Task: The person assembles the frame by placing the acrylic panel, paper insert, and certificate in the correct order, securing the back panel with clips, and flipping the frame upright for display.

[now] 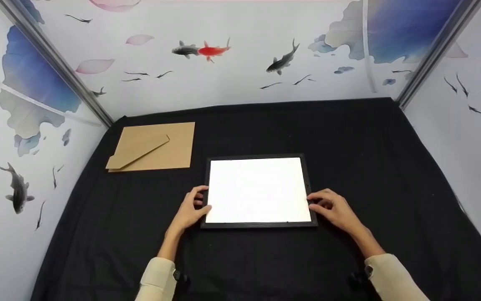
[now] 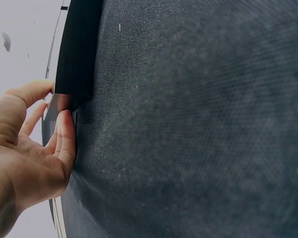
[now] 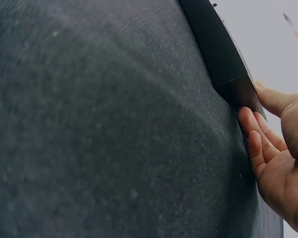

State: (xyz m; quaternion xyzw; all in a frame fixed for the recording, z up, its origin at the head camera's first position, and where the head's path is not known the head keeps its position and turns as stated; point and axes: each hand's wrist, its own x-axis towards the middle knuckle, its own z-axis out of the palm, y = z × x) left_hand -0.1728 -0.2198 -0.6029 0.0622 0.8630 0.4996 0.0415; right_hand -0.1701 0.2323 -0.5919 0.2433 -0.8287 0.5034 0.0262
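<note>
A black picture frame (image 1: 259, 225) with a bright white surface inside its border lies on the black cloth in front of me. My left hand (image 1: 189, 209) grips its left side, thumb over the top edge and fingers against the side. On the opposite side, my right hand (image 1: 335, 207) holds the right edge between thumb and fingers. The left wrist view shows the left thumb (image 2: 37, 90) on the rim and the fingertips low against the frame's outer wall. In the right wrist view, the right fingers (image 3: 256, 144) press the side beneath the thumb.
A brown cardboard panel (image 1: 175, 154) with a slanted flap or stand strip (image 1: 140, 151) on it lies at the back left. Black cloth (image 1: 374, 167) covers the table. White walls (image 1: 240, 83) printed with fish and petals enclose the back and both sides.
</note>
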